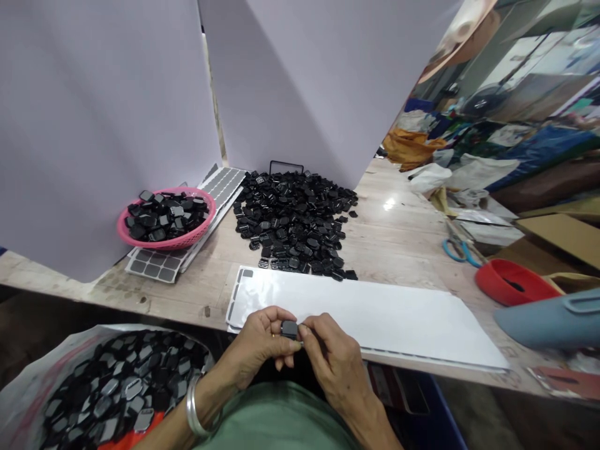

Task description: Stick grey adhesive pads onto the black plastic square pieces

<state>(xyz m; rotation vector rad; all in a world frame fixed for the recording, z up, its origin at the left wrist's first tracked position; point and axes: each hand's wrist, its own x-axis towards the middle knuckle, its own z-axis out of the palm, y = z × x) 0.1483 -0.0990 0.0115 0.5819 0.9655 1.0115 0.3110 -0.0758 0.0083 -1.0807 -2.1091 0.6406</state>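
Observation:
A small black rounded-square piece [289, 329] with a grey top face is held between the thumb and fingers of my left hand [262, 337]. My right hand [332, 350] is closed, thumb and forefinger pinched at the right edge of that same piece. Just beyond both hands lies a long white sheet [356, 315], with a few grey rounded-square stickers [235, 294] along its left end. A big heap of similar black pieces [300, 225] spreads over the table behind the sheet.
A pink basket [122, 232] of black pieces stands on grey sticker sheets [154, 265] at left. Below the table edge, a large bag [28, 387] holds many more. Rightward are blue-handled scissors [459, 250], a red container [510, 281] and a blue-grey object [548, 322]. Pale panels [290, 75] rise behind.

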